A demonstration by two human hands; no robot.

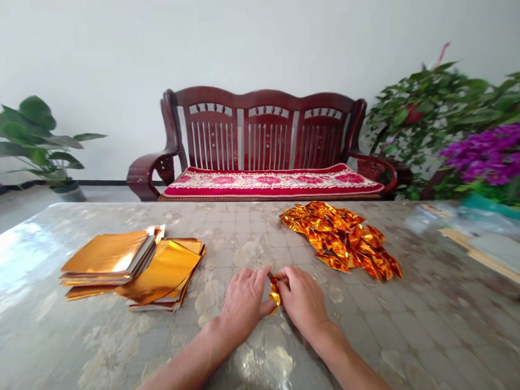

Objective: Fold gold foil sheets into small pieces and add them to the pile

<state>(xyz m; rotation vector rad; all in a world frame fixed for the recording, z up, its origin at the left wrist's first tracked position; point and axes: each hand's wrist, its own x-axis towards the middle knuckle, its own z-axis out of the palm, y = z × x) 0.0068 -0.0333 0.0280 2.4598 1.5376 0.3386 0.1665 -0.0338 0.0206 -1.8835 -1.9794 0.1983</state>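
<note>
Between my two hands is a small folded piece of gold foil paper, partly covered by the fingers. My left hand grips its left side, with the thumb below and the fingers at the top. On the other side, my right hand pinches it with thumb and curled fingers. Flat gold foil sheets lie in uneven stacks to the left. Beyond my right hand is a heap of folded gold foil pieces, pointed at their ends.
The table has a glossy patterned cover. At its right side lie clear plastic bags and a pale flat board or packet. A wooden bench stands behind. Purple flowers and a potted plant flank it.
</note>
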